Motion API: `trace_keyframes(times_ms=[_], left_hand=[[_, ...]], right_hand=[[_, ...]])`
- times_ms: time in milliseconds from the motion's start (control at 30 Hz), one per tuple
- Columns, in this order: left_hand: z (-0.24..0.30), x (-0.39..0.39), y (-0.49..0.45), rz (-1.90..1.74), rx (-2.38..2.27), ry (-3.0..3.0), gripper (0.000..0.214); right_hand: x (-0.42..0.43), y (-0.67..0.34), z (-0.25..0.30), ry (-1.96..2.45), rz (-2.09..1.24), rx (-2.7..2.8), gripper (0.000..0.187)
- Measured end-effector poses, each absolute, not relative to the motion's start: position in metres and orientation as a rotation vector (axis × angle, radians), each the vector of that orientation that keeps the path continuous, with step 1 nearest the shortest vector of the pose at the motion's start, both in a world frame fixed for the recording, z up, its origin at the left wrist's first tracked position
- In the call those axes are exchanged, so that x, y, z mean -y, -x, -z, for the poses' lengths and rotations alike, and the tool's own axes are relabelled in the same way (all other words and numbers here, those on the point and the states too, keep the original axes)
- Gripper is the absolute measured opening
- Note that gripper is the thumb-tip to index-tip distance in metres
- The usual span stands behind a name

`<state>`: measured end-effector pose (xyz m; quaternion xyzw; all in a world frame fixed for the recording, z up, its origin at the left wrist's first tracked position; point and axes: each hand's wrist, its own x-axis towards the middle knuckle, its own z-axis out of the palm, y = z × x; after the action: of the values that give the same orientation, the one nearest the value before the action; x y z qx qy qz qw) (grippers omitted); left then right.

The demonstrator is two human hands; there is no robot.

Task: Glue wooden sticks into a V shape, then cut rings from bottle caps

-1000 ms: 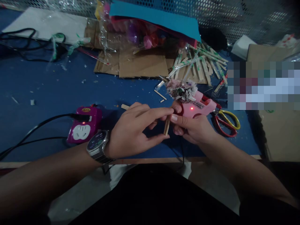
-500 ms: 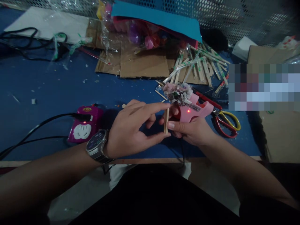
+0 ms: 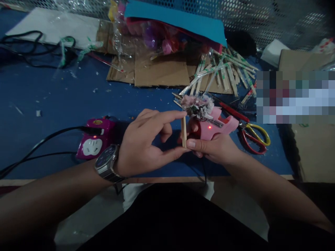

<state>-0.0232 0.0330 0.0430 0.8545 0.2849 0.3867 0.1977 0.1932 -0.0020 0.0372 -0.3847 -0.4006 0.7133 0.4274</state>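
Short pale wooden sticks [image 3: 184, 132], pressed side by side, stand on end between the thumb and forefinger of my left hand [image 3: 149, 141], which pinches them at both ends. My right hand [image 3: 214, 146] is closed around a pink hot glue gun [image 3: 218, 125] with a small red light lit; its thumb tip also touches the sticks near their lower end. Dried glue and fluffy scraps [image 3: 197, 105] cover the gun's front, and its metal nozzle tip points up and left. The fingers of my right hand are partly hidden behind the sticks.
Scissors [image 3: 253, 139] with red and yellow handles lie right of the gun. A purple power socket [image 3: 95, 137] with black cables sits at left. Behind are wrapped chopsticks [image 3: 222, 75], cardboard [image 3: 161, 69] and a blue sheet [image 3: 175, 21]. A cardboard box [image 3: 310, 150] stands at right.
The sticks and my left fingertips have shifted slightly left, and the sticks now lean a little to the left at the top. Both hands keep their hold.
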Motion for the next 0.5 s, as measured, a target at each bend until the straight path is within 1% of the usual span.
trace_keyframes(times_ms=[100,233,367,500], left_hand=[[-0.0441,-0.0327,0.0227,-1.067,-0.811,-2.390,0.047],[-0.0406,-0.0341,0.0216,-1.164,-0.737,-2.415,0.050],[-0.0392,-0.0338,0.0218,-1.125,-0.770,-2.395,0.048],[-0.0397,-0.0340,0.0222,-1.111,-0.754,-2.394,0.049]], right_hand=[[0.0027,-0.1926,-0.0388,0.942,-1.788,0.997,0.044],[0.0026,-0.1935,-0.0391,0.958,-1.797,1.007,0.041],[0.0020,-0.1951,-0.0386,0.990,-1.807,1.038,0.043],[0.0026,-0.1974,-0.0349,0.947,-1.805,1.047,0.040]])
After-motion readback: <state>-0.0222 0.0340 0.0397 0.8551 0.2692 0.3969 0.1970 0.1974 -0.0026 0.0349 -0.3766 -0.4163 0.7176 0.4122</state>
